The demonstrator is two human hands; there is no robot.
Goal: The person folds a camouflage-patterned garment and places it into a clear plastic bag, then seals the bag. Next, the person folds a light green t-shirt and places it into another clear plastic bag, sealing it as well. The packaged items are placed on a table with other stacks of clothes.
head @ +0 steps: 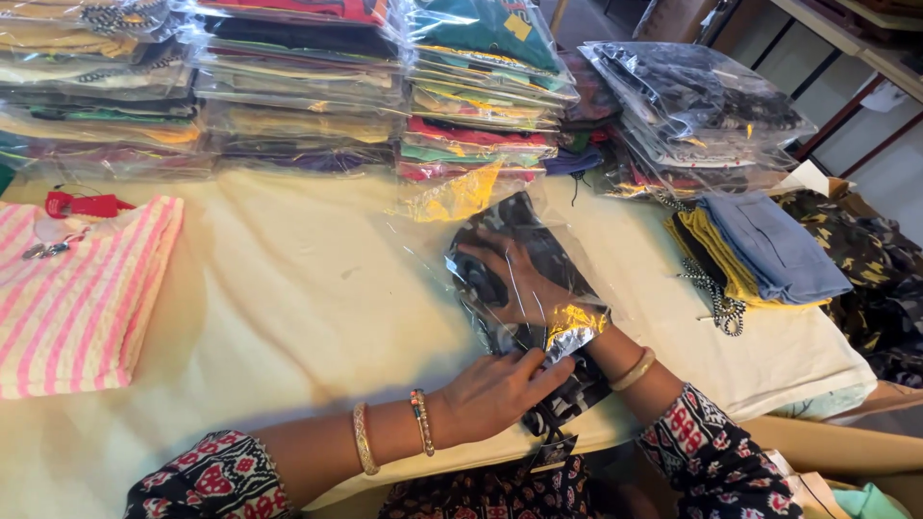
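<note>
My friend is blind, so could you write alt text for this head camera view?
The right hand is inside a clear plastic bag on a dark patterned garment, while the left hand holds the bag's opening. Stacks of bagged clothes line the cream table.

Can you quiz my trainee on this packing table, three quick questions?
1. True or false: the right hand is inside the clear bag.
2. What lies at the table's left edge? A) pink striped garment B) blue jeans C) a box
3. What does the left hand grip?

Key:
1. True; it presses the dark garment in.
2. A, the pink striped garment.
3. The bag's open edge.
</note>
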